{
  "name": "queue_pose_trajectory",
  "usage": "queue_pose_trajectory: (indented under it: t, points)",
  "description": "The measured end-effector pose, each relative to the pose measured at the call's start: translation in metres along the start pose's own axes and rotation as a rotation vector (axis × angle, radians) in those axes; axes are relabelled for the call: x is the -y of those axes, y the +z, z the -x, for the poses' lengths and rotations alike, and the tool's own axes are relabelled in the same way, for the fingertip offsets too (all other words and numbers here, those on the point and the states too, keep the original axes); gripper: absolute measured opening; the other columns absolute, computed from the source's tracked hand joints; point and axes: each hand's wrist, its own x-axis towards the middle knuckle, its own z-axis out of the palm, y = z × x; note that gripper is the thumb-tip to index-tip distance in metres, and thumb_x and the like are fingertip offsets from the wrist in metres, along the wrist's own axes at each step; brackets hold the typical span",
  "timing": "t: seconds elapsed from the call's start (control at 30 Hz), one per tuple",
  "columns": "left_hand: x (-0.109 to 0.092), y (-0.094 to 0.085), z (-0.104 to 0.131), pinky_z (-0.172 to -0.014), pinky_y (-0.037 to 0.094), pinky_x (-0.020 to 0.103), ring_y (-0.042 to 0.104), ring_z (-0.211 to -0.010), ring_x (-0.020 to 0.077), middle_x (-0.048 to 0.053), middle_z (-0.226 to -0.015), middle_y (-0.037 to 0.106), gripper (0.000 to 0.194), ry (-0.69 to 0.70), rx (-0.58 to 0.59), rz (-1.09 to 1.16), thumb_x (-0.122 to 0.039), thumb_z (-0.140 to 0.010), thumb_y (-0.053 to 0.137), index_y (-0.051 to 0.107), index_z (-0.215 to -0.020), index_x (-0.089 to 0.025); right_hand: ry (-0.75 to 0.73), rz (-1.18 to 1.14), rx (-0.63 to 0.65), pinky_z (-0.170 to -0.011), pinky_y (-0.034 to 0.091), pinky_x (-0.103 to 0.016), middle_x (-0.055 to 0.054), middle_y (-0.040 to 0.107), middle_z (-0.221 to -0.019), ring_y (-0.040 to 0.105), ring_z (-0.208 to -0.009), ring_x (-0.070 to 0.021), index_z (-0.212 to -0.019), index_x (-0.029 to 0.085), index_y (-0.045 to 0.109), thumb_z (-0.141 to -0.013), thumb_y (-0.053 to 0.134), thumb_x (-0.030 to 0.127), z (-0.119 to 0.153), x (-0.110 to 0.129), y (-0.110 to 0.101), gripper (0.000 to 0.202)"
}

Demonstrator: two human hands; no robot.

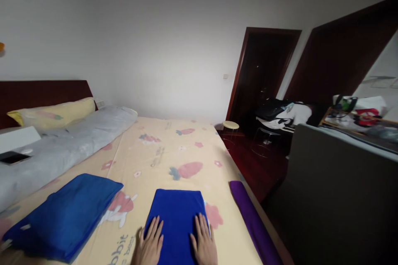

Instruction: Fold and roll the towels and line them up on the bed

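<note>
The flat blue cloth [177,225] lies on the bed [186,143], inward of the bed's right edge. The left hand [150,243] and right hand [205,244] rest along the cloth's sides, fingers slightly spread, pinching nothing — uneven pushing could rumple it. The purple roll [252,220] hugs that right edge; a knock might tip it off.

Royal-blue folded cloth [177,219], neat flat rectangle, surface smooth, far edge straight, near end cut off by frame. Lies on cream patterned bedsheet [169,138]. Left hand [151,242] flat on its left side, right hand [203,241] flat on its right.
</note>
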Motion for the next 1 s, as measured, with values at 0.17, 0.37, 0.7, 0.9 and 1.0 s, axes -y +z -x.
queue_pose_trajectory:
  t: [0.17,0.37,0.7,0.9,1.0]
  points:
    - [-0.024,0.017,-0.051,-0.111,0.034,0.039,0.037,-0.139,0.0156,-0.002,-0.153,0.037,0.058,0.168,-0.04,0.062,-0.022,-0.096,0.028,0.006,-0.148,-0.033,-0.195,-0.102,0.1,-0.117,0.028,-0.048,0.002,0.023,-0.155,0.025,-0.143,-0.0225,-0.147,0.033,0.017,-0.097,0.03,0.045,-0.041,0.045,0.012,0.053]
    - [0.007,0.03,-0.109,-0.113,0.03,0.047,0.033,-0.142,0.0188,-0.003,-0.156,0.031,0.05,0.058,0.126,0.119,-0.033,-0.098,0.024,0.014,-0.146,-0.038,-0.19,-0.11,0.244,-0.118,0.025,-0.05,0.005,0.024,-0.155,0.024,-0.144,-0.0212,-0.145,0.039,0.023,-0.097,0.027,0.051,-0.093,0.007,0.002,0.05]
    - [0.037,0.014,-0.13,-0.116,0.011,0.061,0.021,-0.146,0.0266,0.002,-0.157,0.024,0.056,-0.191,0.214,-0.009,-0.046,-0.094,0.026,0.023,-0.147,-0.028,0.132,0.069,0.207,-0.12,0.013,-0.053,-0.004,0.016,-0.156,0.017,-0.146,-0.0247,-0.148,0.018,0.018,-0.092,0.022,0.065,-0.12,-0.038,-0.005,0.073]
    - [-0.025,0.011,-0.102,-0.116,0.02,0.057,0.027,-0.144,0.0235,0.002,-0.156,0.026,0.053,-0.078,0.094,0.067,-0.028,-0.095,0.022,0.014,-0.147,-0.027,0.01,-0.012,-0.009,-0.117,0.028,-0.052,-0.005,0.027,-0.154,0.027,-0.143,-0.0262,-0.147,0.023,0.027,-0.095,0.027,0.054,-0.08,0.015,0.027,0.06]
    - [-0.054,0.02,-0.065,-0.114,0.03,0.051,0.031,-0.142,0.0221,0.001,-0.155,0.028,0.056,0.008,0.111,0.129,-0.021,-0.092,0.026,0.012,-0.147,-0.028,-0.05,-0.056,-0.05,-0.113,0.036,-0.05,-0.002,0.034,-0.151,0.035,-0.139,-0.0254,-0.145,0.03,0.031,-0.096,0.029,0.047,-0.041,0.038,0.051,0.051]
